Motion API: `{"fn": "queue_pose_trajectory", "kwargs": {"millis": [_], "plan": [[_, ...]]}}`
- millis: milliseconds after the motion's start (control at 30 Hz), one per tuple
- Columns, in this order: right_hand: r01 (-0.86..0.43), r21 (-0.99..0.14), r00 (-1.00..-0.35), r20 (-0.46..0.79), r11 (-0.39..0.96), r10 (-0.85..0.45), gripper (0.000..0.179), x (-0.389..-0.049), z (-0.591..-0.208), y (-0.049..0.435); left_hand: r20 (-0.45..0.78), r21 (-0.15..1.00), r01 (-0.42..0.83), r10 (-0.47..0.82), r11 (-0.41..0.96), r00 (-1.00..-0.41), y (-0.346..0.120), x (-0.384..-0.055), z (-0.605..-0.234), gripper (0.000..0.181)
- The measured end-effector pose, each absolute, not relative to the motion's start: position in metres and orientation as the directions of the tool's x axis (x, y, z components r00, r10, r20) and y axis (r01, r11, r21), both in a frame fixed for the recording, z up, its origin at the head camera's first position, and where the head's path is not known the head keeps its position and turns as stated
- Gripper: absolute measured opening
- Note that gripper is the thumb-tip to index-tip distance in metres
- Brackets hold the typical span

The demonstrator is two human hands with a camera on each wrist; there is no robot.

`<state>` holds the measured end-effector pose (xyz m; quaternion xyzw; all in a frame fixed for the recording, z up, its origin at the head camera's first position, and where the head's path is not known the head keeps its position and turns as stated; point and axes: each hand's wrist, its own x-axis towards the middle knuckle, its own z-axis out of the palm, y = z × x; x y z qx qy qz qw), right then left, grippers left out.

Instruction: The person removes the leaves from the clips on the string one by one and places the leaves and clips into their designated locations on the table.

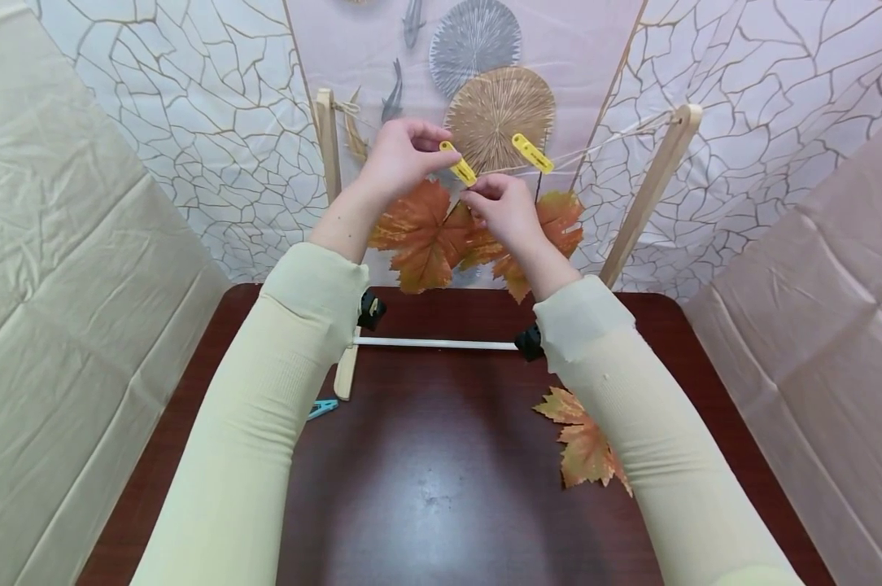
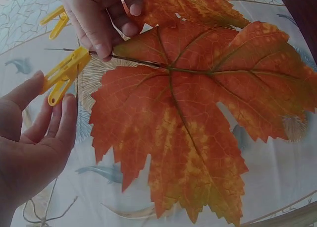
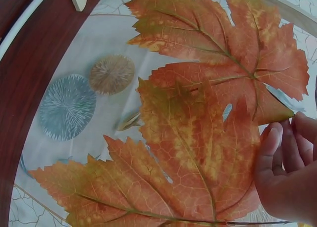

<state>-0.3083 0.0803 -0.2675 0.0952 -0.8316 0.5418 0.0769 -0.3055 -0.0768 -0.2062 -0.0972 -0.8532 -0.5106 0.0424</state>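
In the head view my left hand (image 1: 406, 155) pinches a yellow clothespin (image 1: 459, 164) at the string between two wooden posts. The left wrist view shows thumb and fingers on the handles of that clothespin (image 2: 69, 71), its nose at a leaf stem. Whether it bites the string cannot be told. My right hand (image 1: 507, 210) pinches the stem of an orange maple leaf (image 2: 198, 98) close to the clothespin. A second orange leaf (image 1: 558, 216) hangs beside it, under another yellow clothespin (image 1: 532, 153) on the string.
Wooden posts (image 1: 649, 195) stand either side, joined low by a white rod (image 1: 441, 343) with black clamps. On the dark table (image 1: 426, 488) lie another maple leaf (image 1: 583, 443), partly under my right sleeve, and a blue clothespin (image 1: 324, 408). Patterned cloth (image 1: 251, 106) hangs behind.
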Motion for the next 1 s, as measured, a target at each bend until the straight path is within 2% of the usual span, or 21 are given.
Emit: {"fn": "queue_pose_trajectory", "kwargs": {"millis": [367, 633, 1000], "plan": [[-0.297, -0.848, -0.955, 0.264, 0.439, -0.138, 0.014, -0.304, -0.27, 0.081, 0.31, 0.885, 0.324, 0.096, 0.335, -0.946, -0.083, -0.304, -0.213, 0.028], [-0.309, -0.803, -0.95, 0.28, 0.509, -0.135, 0.015, -0.301, -0.271, 0.082, 0.332, 0.923, 0.333, 0.038, 0.192, -0.942, -0.088, -0.301, -0.212, 0.026], [-0.26, -0.85, -0.965, 0.216, 0.458, -0.146, 0.012, -0.301, -0.288, 0.08, 0.364, 0.929, 0.366, 0.054, 0.058, -0.93, -0.102, -0.3, -0.222, 0.025]]}}
